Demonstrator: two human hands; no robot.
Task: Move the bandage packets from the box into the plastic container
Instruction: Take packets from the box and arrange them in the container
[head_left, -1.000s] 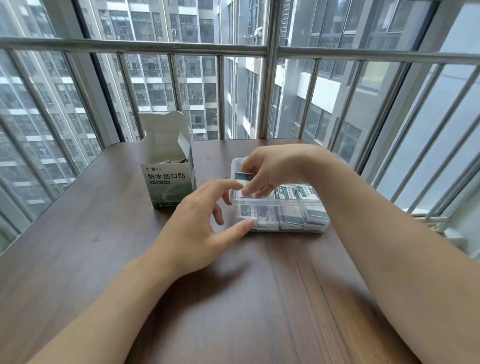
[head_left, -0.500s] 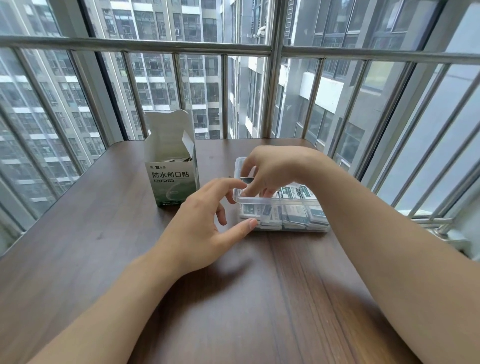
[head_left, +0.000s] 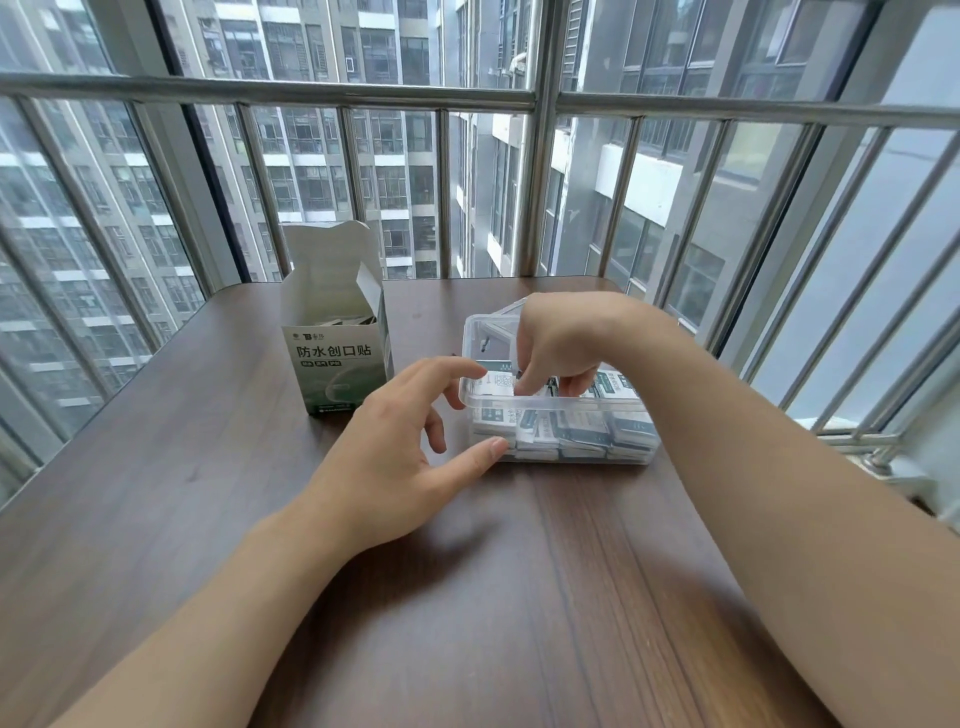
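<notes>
1. Bandage box (head_left: 340, 358): I log it upright on the wooden table (head_left: 519, 597), top flap open, packets visible inside
2. Clear plastic container (head_left: 561, 415): right of the box, well apart, rows of bandage packets (head_left: 582, 431) standing in it
3. Right hand (head_left: 563, 343): over the container, fingertips pinching a packet (partly hidden)
4. Left hand (head_left: 405, 447): fingers spread and relaxed, thumb tip touching the container's near left corner, gripping nothing
</notes>
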